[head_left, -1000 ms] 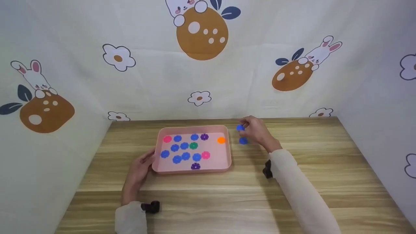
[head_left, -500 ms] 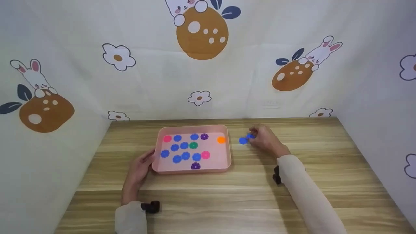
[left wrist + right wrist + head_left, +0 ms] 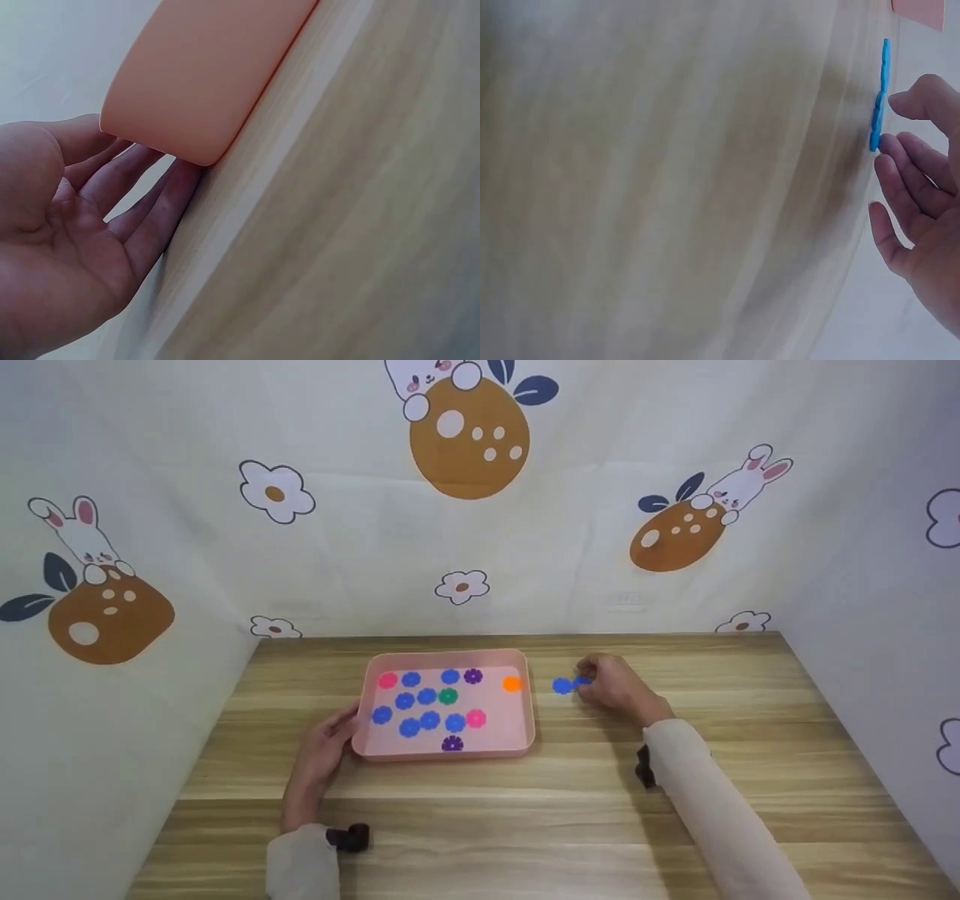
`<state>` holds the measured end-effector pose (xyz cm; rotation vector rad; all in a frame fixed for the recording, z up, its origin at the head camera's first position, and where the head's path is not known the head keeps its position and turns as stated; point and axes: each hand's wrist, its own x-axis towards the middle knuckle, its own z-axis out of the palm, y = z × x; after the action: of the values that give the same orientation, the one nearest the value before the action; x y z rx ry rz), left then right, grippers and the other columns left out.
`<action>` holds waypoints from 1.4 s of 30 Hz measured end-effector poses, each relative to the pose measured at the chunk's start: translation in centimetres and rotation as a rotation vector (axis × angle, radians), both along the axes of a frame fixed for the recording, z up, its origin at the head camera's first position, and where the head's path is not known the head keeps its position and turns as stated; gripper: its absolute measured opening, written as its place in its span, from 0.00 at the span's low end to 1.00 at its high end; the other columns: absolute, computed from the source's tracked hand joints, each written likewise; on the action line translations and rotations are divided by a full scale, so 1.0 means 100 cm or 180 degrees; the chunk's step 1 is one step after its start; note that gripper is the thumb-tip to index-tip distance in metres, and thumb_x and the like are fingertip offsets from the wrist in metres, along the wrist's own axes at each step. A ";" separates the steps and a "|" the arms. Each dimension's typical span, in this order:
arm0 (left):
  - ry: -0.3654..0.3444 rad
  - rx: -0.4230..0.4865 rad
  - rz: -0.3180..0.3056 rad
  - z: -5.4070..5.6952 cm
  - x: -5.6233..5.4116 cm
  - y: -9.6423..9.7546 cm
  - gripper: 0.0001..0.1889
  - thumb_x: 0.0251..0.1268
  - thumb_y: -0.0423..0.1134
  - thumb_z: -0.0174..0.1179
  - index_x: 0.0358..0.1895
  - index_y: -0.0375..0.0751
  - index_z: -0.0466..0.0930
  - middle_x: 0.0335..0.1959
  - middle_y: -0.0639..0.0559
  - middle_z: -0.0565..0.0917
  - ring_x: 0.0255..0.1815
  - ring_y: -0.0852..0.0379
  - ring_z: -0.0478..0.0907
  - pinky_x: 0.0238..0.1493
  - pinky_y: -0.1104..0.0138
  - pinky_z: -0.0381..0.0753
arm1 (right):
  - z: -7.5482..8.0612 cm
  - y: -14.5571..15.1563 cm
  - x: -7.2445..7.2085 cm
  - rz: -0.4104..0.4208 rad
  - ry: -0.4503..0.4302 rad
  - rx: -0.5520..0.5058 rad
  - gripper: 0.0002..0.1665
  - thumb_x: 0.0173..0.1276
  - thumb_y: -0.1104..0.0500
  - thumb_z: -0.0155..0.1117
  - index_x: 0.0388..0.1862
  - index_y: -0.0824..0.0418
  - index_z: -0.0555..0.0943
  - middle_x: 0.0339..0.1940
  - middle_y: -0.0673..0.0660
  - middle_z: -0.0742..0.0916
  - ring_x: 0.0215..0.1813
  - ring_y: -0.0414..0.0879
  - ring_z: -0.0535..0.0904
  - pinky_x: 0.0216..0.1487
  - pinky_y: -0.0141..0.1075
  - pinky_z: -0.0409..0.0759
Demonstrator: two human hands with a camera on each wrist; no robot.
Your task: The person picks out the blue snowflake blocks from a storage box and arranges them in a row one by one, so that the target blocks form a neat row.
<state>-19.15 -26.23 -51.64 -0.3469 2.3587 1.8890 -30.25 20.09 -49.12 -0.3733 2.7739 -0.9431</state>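
Observation:
A pink tray (image 3: 442, 754) sits on the wooden table with several flower-shaped plastic discs inside. My left hand (image 3: 322, 750) rests along its left side, fairly straight fingers against the outer wall; the left wrist view shows the thumb at the rim and other fingertips hidden behind the corner. Right of the tray lies one blue flower disc (image 3: 562, 685). A second blue disc (image 3: 877, 124) lies flat beside it, their edges meeting. My right hand (image 3: 619, 686) is at this second disc, fingertips at its near edge and thumb a little apart from it in the right wrist view.
Inside the tray are mostly blue discs, plus pink, purple, a green disc (image 3: 448, 696) and an orange disc (image 3: 511, 684). A patterned cloth (image 3: 360, 555) hangs behind the table's far edge. Bare wood (image 3: 480, 832) shows in front of the tray.
My right hand has come down and to the right with the second blue disc, which now lies level beside the first. The left hand and tray have stayed put.

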 end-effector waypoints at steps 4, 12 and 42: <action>-0.0052 0.0001 -0.0024 -0.001 0.000 0.000 0.25 0.80 0.43 0.48 0.76 0.45 0.64 0.77 0.44 0.66 0.77 0.47 0.65 0.77 0.52 0.66 | 0.021 -0.009 -0.005 0.0060 -0.0065 -0.0005 0.27 0.64 0.60 0.65 0.61 0.71 0.77 0.58 0.66 0.84 0.60 0.58 0.79 0.63 0.52 0.79; 0.0051 0.0013 0.0090 -0.003 -0.001 0.002 0.24 0.79 0.38 0.50 0.74 0.39 0.67 0.74 0.41 0.69 0.73 0.48 0.69 0.71 0.56 0.74 | 0.058 -0.058 -0.010 0.0402 0.0090 -0.0299 0.24 0.63 0.60 0.70 0.58 0.67 0.80 0.57 0.65 0.85 0.59 0.58 0.79 0.64 0.49 0.80; 0.0105 0.0040 0.0071 -0.002 -0.002 0.001 0.23 0.80 0.38 0.49 0.74 0.39 0.66 0.73 0.39 0.70 0.73 0.47 0.69 0.68 0.62 0.77 | 0.020 -0.171 0.038 0.1126 -0.0519 -0.0426 0.25 0.66 0.61 0.71 0.63 0.58 0.80 0.56 0.54 0.83 0.56 0.46 0.76 0.61 0.38 0.82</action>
<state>-19.33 -26.17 -51.82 -0.3451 2.3725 1.9333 -26.48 3.01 -47.07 -0.7429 2.3970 -1.0177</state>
